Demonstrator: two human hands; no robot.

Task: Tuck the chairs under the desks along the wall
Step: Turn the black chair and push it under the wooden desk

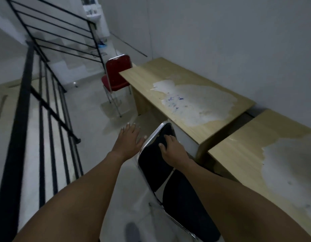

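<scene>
Looking down, we see our two bare arms reaching out over a black chair (156, 168) with a shiny metal frame. Our right hand (172, 151) rests on the top of the chair's back, with the fingers bent over the black pad, so it is gripping the chair. Our left hand (129, 140) is flat and spread wide with nothing in it, just beside the chair's metal edge, and we cannot tell if the thumb touches the frame. The black chair stands on the pale floor (91, 130) close to us, with its back turned sideways next to the near counter (179, 84). Its seat is out in front of the counters, not under them. The near counter is light wood, and its top has a big worn white patch with small blue marks on it. A second counter (247, 145) of the same wood sits to the right with a dark gap between the two, and it also has a pale worn patch. Both counters stand against the grey wall (221, 32). A red chair (116, 74) with thin metal legs stands at the far end of the near counter, just beside its corner and out on the floor. A black railing (27, 102) runs along our left side.
</scene>
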